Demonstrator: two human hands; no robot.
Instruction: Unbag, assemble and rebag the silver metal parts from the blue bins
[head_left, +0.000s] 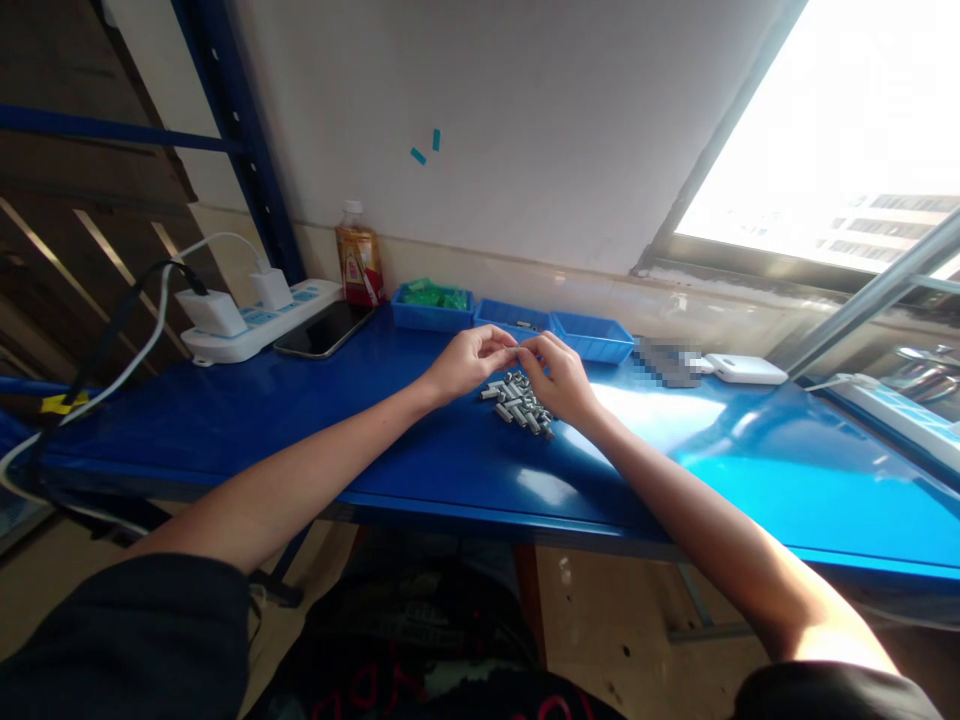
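Note:
My left hand [471, 360] and my right hand [556, 372] meet fingertip to fingertip over the blue table. Both are closed in a pinch. Whatever lies between the fingertips is too small to name. Just below them is a heap of small grey metal cylinders [517, 403], loosely piled on the tabletop. Behind the hands stands a blue bin [495, 311] with a few small pieces in it, partly hidden by my fingers. To its right sits another blue bin [600, 338], and to its left a blue bin [431, 318] filled with green pieces [433, 294].
A white power strip [259, 325] with plugs and cables lies at the left, beside a dark phone [324, 330] and a drink bottle [359, 255]. On the right are a white device [746, 369] and another power strip [896, 415]. The blue table's front edge [465, 515] runs below my forearms.

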